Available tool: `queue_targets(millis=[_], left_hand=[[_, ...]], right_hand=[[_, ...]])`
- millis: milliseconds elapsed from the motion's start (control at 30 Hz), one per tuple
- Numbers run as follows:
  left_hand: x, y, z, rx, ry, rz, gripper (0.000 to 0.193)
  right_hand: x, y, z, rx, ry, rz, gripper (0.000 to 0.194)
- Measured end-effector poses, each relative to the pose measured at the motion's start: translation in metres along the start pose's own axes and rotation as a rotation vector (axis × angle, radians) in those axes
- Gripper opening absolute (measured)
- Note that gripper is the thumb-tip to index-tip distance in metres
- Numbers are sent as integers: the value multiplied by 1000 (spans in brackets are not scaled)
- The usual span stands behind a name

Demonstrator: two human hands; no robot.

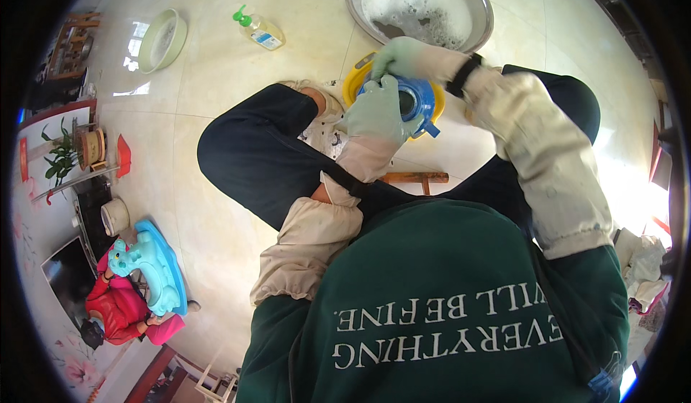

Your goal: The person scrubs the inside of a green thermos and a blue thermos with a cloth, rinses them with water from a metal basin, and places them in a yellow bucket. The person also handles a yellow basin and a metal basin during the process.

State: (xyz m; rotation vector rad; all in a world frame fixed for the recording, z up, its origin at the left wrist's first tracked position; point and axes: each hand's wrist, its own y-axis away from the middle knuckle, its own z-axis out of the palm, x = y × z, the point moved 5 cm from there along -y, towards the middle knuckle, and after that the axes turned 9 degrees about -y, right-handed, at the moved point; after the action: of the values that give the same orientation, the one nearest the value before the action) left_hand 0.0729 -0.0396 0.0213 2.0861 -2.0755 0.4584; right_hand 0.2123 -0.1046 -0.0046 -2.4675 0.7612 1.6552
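Between my knees is a blue plastic part (426, 98) with a round dark opening, lying over a yellow plastic piece (440, 103) whose rim shows around it. My left hand (375, 108), in a pale green rubber glove, grips the blue part, with its thumb on the near side and fingers across the top. At the far rim, my right hand (398, 60), gloved likewise, is curled against the blue part. Its fingertips are hidden, so I cannot tell whether it holds anything. Just beyond sits a metal basin (486, 25) of foamy water.
A pump bottle (265, 33) and a pale green basin (181, 33) with suds stand on the tiled floor. A small wooden stool (415, 178) is beneath me. To the left, a person in red (116, 311) sits beside a light-blue rocking toy (162, 273).
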Motion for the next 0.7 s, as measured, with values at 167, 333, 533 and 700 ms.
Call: queue_targets(millis=[167,333,533,700], left_hand=[[-20,-10,-2,17,72,-108,72],[-37,-31,-8,21,89,-189,78],[-26,-44,-13,-116,-25,-246,90],[-22,-45,-19,-213,-9,-228,89]], right_hand=[[-1,-41,6,-186,123,57,21],[26,25,-7,409,-153,-63,30],[59,94,49,756,-514,224,26],[46,50,5,745,-278,38,22]])
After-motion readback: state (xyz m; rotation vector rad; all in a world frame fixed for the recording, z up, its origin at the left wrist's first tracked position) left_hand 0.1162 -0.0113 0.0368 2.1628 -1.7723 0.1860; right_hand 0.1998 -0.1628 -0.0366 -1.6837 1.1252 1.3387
